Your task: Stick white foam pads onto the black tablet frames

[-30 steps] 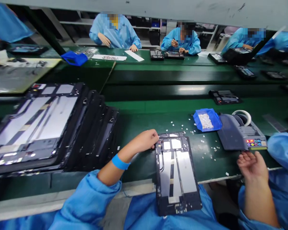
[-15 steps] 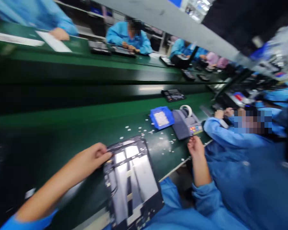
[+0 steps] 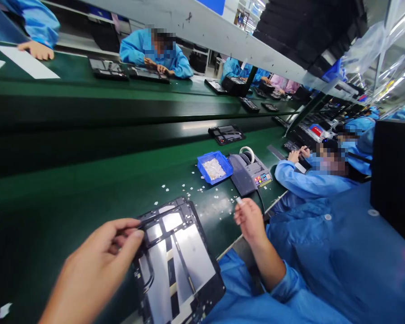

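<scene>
My left hand [image 3: 97, 265] grips the upper left edge of a black tablet frame [image 3: 178, 261] with shiny silver panels, which lies half on the green bench and half over my lap. My right hand [image 3: 251, 220] is raised near the bench edge, pinching a small white strip between thumb and fingers. It is just below a grey tape dispenser [image 3: 248, 171] with coloured buttons and a tape roll. A blue bin [image 3: 214, 167] of small white pieces sits left of the dispenser.
White scraps litter the green bench [image 3: 70, 193]. Another tablet frame [image 3: 227, 134] lies on the belt beyond. A person in blue [image 3: 310, 180] works right beside me. Several others work across the line with more frames. A dark panel [image 3: 393, 175] stands at far right.
The view swung right, losing the stack of frames on the left. My right hand came off the dispenser toward the frame with a white strip. My left hand kept its hold on the frame.
</scene>
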`<state>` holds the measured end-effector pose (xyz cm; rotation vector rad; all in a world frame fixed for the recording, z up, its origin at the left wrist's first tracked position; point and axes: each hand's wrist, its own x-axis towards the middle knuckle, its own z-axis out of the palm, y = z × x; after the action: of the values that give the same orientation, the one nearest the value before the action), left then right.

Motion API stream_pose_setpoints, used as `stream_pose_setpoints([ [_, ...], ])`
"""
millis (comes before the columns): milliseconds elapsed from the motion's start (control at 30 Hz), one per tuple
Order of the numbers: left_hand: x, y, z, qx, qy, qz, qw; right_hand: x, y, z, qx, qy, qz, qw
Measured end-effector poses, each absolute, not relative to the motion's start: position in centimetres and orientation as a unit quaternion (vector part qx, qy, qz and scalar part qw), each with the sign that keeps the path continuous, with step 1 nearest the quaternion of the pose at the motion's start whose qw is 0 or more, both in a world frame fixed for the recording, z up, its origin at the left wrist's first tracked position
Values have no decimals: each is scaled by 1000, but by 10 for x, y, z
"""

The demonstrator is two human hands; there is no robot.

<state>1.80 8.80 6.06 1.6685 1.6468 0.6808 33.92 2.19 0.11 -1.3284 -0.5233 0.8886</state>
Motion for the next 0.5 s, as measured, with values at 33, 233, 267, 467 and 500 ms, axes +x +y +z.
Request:
stream_pose_setpoints([
  [33, 27, 81, 61, 625, 610, 278, 400, 319, 23, 6, -574, -255, 429, 649],
  [233, 72, 52, 53, 476, 504, 360, 625, 223, 32, 29, -482, -388, 557, 554],
  [267, 74, 50, 50, 457, 501, 378, 630, 215, 33, 30, -473, -399, 564, 547],
  [467, 59, 44, 30, 419, 533, 450, 582, 203, 40, 23, -452, -473, 580, 485],
  [500, 52, 43, 28, 422, 536, 458, 570, 207, 42, 22, -456, -499, 569, 469],
])
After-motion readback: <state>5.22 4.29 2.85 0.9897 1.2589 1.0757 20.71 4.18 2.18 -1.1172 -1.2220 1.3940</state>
